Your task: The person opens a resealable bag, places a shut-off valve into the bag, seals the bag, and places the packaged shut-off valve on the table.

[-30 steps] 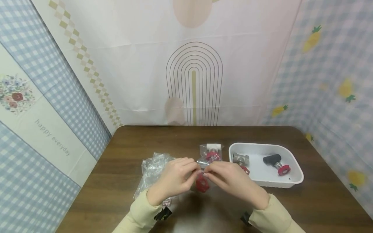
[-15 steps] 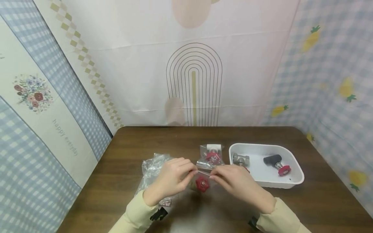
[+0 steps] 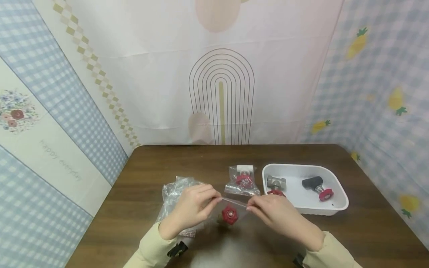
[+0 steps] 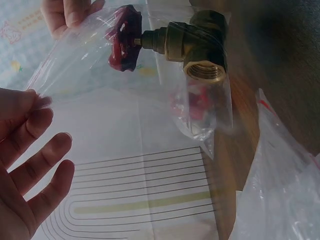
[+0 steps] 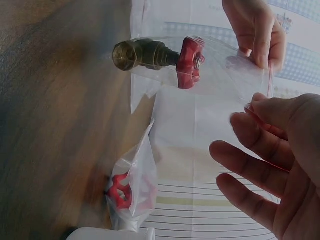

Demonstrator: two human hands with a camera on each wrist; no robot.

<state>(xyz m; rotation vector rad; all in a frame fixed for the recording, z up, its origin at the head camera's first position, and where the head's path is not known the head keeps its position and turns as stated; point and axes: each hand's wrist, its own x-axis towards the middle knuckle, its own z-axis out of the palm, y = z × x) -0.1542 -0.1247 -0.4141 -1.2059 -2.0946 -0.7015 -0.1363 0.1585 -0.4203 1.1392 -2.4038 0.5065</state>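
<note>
A brass gate valve with a red handwheel (image 3: 229,214) sits inside a clear zip bag (image 4: 85,60), whose top edge is stretched between both hands. My left hand (image 3: 194,205) pinches one end of that edge between thumb and index finger. At the other end, my right hand (image 3: 283,216) pinches the bag the same way. In the left wrist view the brass body (image 4: 202,47) lies at the bottom of the bag, with the handwheel toward the zip edge. The other fingers (image 5: 250,160) of the right hand are spread, away from the bag.
Crumpled clear bags (image 3: 174,197) lie left of the left hand. Behind the hands is a bagged white valve with a red handwheel (image 3: 244,180). A white tray (image 3: 342,197) at right holds a metal valve (image 3: 276,183) and a dark-bodied valve (image 3: 313,183), both with red handwheels.
My hands have moved apart, the right one toward the right and the left one slightly left. The bag's top edge is now stretched between them, and the handwheel shows more fully.
</note>
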